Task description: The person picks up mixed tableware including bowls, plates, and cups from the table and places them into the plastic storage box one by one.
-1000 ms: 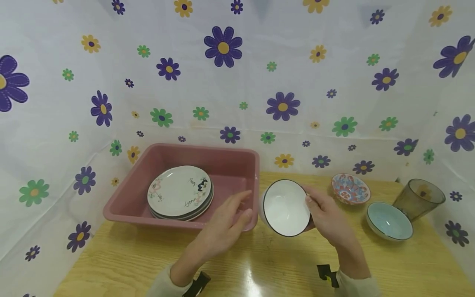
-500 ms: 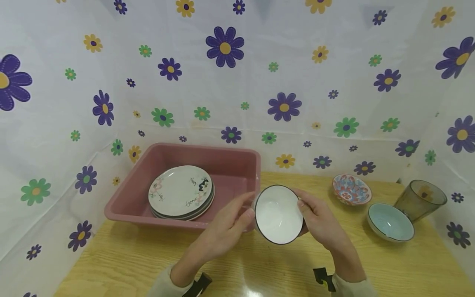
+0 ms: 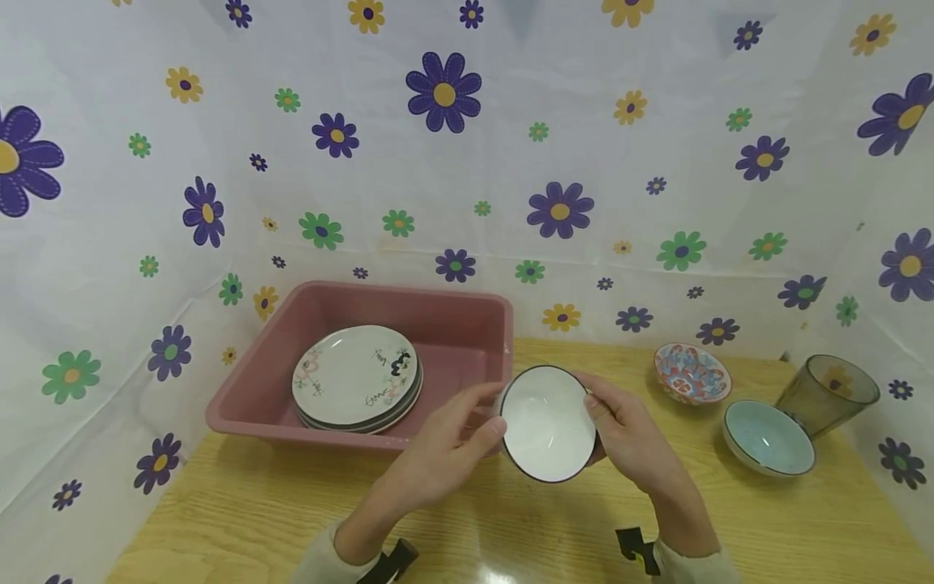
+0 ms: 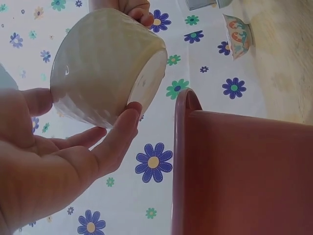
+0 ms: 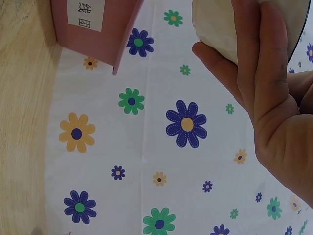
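A white bowl [image 3: 550, 423] with a dark rim is held up between both hands, its inside tilted toward the head camera. My right hand [image 3: 633, 434] grips its right side, thumb by the rim and fingers spread along the outer wall [image 5: 215, 29]. From the left, my left hand [image 3: 441, 450] holds it too. In the left wrist view the left thumb meets the bowl [image 4: 98, 68] near its rim, while the fingertips reach its foot. The pink basin [image 3: 503, 324] stands just behind the left hand, with a stack of plates [image 3: 353, 377] inside, the top one decorated.
On the right of the wooden table [image 3: 569, 527] are a patterned red-and-blue bowl [image 3: 691, 373], a light blue bowl [image 3: 768, 438] and a brownish see-through cup [image 3: 824, 397]. A flowered cloth [image 3: 496, 162] hangs behind and at both sides.
My right hand has brought the white bowl left and slightly toward me, into the left hand, which now holds its left side. In the last half second almost nothing has moved.
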`<action>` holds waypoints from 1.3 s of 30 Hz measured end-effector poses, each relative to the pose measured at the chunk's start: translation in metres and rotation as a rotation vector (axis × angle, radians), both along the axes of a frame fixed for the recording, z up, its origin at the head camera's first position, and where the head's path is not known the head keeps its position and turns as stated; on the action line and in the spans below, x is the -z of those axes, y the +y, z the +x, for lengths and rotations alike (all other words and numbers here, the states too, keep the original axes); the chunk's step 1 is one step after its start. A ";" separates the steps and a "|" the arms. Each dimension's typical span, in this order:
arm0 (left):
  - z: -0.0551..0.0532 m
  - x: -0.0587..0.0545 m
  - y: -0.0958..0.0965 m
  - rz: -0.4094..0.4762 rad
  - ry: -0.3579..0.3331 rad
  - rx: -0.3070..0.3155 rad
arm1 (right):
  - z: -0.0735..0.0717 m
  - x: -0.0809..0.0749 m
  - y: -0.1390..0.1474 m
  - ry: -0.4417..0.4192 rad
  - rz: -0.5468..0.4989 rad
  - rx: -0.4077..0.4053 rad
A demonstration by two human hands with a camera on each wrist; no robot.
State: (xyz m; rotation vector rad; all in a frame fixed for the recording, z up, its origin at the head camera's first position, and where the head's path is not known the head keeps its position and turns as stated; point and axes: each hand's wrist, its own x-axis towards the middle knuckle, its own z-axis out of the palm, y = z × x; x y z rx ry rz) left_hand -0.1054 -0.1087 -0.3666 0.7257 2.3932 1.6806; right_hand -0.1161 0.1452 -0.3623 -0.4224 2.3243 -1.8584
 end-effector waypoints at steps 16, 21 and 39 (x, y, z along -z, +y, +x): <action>-0.002 -0.002 -0.001 0.066 -0.131 0.033 | 0.002 -0.001 0.001 -0.007 0.023 0.022; -0.004 -0.004 -0.001 0.120 -0.218 0.052 | 0.002 -0.001 0.000 0.004 0.025 0.034; -0.004 -0.003 -0.003 0.218 -0.268 0.017 | 0.003 -0.002 -0.006 0.029 -0.002 0.013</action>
